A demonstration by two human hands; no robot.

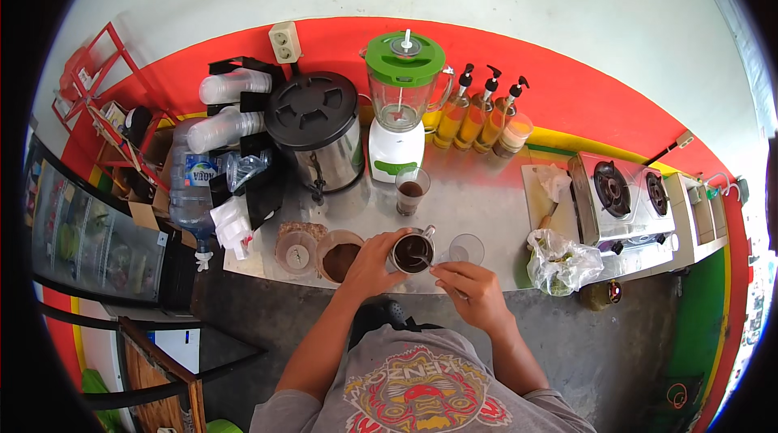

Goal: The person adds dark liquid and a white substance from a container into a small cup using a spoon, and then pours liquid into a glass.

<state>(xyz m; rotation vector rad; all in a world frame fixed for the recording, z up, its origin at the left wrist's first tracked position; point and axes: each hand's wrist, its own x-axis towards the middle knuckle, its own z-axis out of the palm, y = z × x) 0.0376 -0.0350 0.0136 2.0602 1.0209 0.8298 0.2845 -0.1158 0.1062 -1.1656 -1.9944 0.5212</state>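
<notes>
Around the side of a metal mug (398,268) is wrapped my left hand (377,263). Dark brown liquid (413,246) lies in the mug, whose handle points away from me. Between the fingertips of my right hand (471,287) is a metal spoon (424,260), its lower end in the liquid. An empty-looking clear glass (474,244) stands just beyond my right hand. Left of the mug, a tub of brown powder (341,258) sits beside another clear container (296,252), whose contents I cannot make out. Farther back stands a glass of brown drink (412,190).
Behind are a green-lidded blender (401,99), a steel drink dispenser (319,135) and several pump bottles (480,117). Rightward lie a plastic bag (562,260), a cutting board (541,184) and a two-burner gas stove (623,196). Plastic cups (228,129) and a large water bottle (191,196) stand left.
</notes>
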